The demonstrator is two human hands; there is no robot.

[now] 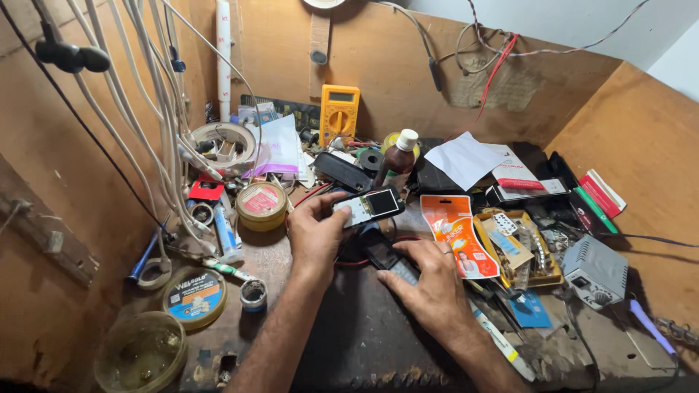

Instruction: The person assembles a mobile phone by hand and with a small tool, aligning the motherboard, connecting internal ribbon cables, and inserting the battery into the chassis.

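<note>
My left hand (314,234) grips a small keypad phone (368,206) with a dark screen and holds it above the cluttered bench. My right hand (434,282) rests lower on the bench, its fingers closed around a second dark keypad phone (391,262) lying flat. Red wires (309,195) run under and behind both hands. The two phones sit close together, the upper one tilted slightly right.
A yellow multimeter (339,113) leans on the back wall. A brown bottle (398,161), round tins (261,204), an orange packet (459,234), a parts tray (520,247), a grey box (595,269) and hanging white cables (156,109) crowd the wooden bench.
</note>
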